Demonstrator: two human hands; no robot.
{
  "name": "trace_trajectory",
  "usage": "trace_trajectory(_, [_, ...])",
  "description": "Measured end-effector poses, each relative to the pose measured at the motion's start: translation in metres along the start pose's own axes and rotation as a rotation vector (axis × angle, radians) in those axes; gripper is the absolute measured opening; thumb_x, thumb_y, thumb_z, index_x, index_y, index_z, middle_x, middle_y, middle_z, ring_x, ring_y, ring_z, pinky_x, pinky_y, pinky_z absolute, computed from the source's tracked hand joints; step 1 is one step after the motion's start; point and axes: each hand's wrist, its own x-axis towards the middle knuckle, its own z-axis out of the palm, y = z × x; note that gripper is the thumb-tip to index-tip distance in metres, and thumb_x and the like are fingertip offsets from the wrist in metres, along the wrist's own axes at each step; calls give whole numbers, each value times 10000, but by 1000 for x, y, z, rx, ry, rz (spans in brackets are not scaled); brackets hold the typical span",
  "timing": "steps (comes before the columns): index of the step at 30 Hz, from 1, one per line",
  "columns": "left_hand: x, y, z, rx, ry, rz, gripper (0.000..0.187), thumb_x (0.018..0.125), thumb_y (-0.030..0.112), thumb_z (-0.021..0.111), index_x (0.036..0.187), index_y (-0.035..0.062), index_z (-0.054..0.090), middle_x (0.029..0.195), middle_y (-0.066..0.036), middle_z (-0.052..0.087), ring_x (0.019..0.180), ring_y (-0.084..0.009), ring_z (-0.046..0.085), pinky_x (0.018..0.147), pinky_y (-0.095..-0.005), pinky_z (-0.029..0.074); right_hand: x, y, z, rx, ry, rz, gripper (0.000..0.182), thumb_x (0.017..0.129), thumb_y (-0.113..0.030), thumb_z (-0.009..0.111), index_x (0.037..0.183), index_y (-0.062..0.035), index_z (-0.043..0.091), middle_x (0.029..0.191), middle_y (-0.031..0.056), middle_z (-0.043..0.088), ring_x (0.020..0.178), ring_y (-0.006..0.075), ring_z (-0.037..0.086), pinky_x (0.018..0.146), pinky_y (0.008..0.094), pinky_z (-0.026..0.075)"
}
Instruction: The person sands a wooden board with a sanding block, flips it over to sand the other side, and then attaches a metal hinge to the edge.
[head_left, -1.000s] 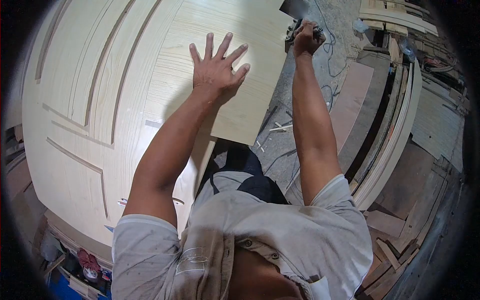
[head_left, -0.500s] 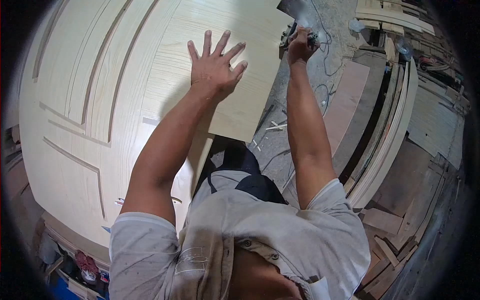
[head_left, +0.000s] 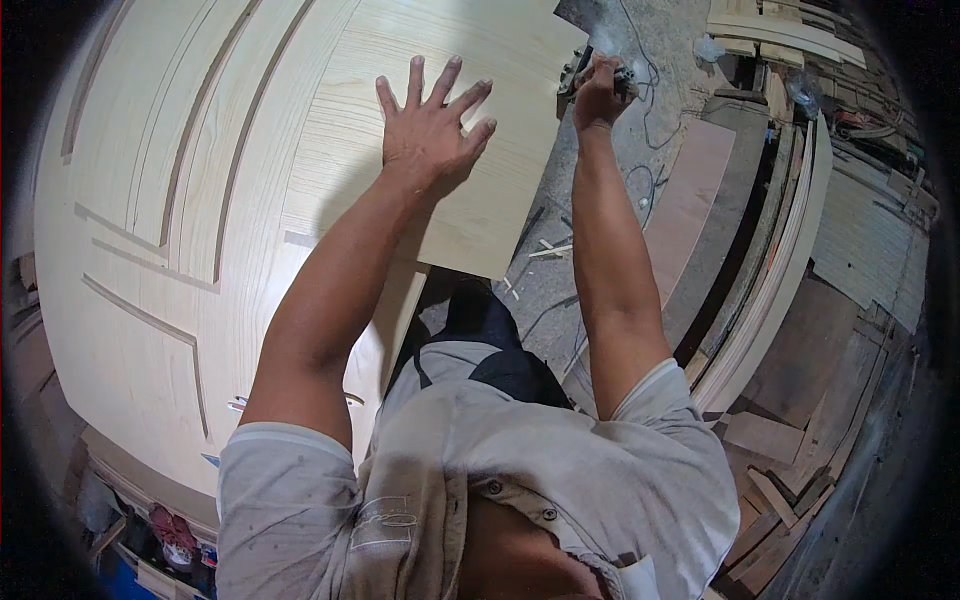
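Palm down with its fingers spread, my left hand (head_left: 428,130) presses on a pale wooden sheet (head_left: 470,215) that lies over a larger panelled wooden door (head_left: 255,140). Beyond the sheet's right edge, my right hand (head_left: 600,92) is wrapped round a dark power tool (head_left: 625,78). The tool is at the edge of the sheet, and most of its body is hidden by the hand. A whitish haze hangs just above it.
A cable (head_left: 650,110) runs over the concrete floor. Long boards (head_left: 765,300) are stacked on the right, with wood offcuts (head_left: 775,500) below them. Thin wood scraps (head_left: 550,250) lie on the floor near my legs. A shelf with items (head_left: 165,535) is at lower left.
The view has shifted very slightly. Both hands keep almost the same places and poses, and the haze by the tool looks a little different.
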Motion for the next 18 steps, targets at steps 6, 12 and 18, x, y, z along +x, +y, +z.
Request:
trace_trajectory(6, [-1,0,8,8,17,3,571,1023,636,298,1540,414,392,1687,-18,223,1564,-371,93,1186,-738,29,-33,-2,-8,-202,-16,-114,232,943,-153,639,730,-117,553,605,-11,524,489,127,476,474,316,398])
trace_trajectory(12, [1,-1,7,65,32,2,607,1004,690,286,1546,429,371,1690,-2,210,1567,-361,76,1189,-734,28,-48,-14,-6,-117,51,11,282,885,-119,658,631,-83,542,559,-13,532,515,82,499,500,282,396])
trace_trajectory(18, [2,-3,17,79,3,4,650,978,745,272,1550,447,351,1696,8,186,1567,-360,77,1187,-738,29,-72,-5,-19,-174,15,-8,184,939,-118,661,805,-119,535,609,-5,516,492,109,460,478,303,400])
